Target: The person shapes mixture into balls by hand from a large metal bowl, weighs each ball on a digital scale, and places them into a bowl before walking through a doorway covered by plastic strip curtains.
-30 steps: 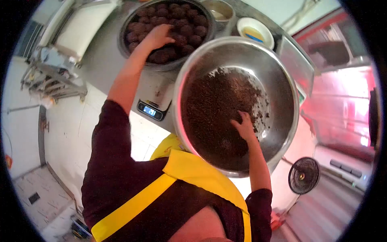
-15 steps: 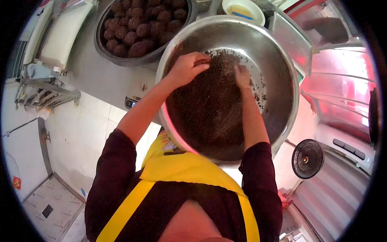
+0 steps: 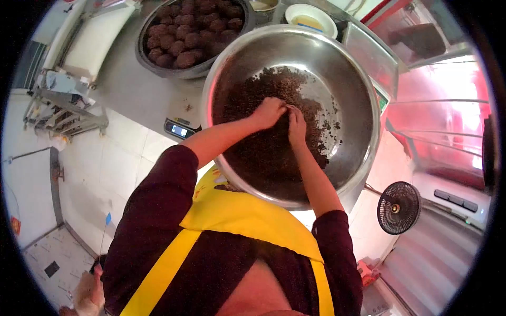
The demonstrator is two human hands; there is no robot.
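A large steel bowl (image 3: 348,158) holds dark brown crumbly mixture (image 3: 258,158). Over the middle of the mixture, my left hand (image 3: 269,112) and my right hand (image 3: 297,125) meet at the fingertips. The fingers of both are curled closed, and whatever lies between them is too small and hidden to name. Up and to the left of the bowl, a dark round tub (image 3: 158,69) is filled with several dark brown balls (image 3: 185,59).
A small scale (image 3: 179,129) with a lit display lies at the counter's edge (image 3: 132,100). Behind the bowl is a white dish (image 3: 311,20) with yellowish contents. A black fan (image 3: 399,208) stands at the right, a metal rack (image 3: 68,118) at the left.
My left hand has come from the tub of balls into the bowl. My right hand has shifted toward it, and the two now touch above the mixture.
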